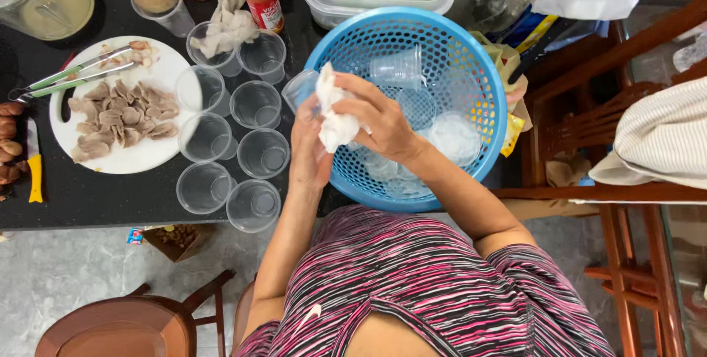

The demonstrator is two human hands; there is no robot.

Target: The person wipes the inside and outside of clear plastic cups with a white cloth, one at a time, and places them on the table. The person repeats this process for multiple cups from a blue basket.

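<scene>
A clear cup [300, 90] is gripped by the left hand [308, 147] and wiped with a white cloth [333, 117] clutched in the right hand [377, 117], over a blue basket's [482, 84] left rim. Eight cups [234, 140] stand left; several remain in the basket.

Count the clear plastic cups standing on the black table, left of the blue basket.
8. One holds a cloth; the others. More cups lie in the blue basket, and the left hand holds another.
</scene>
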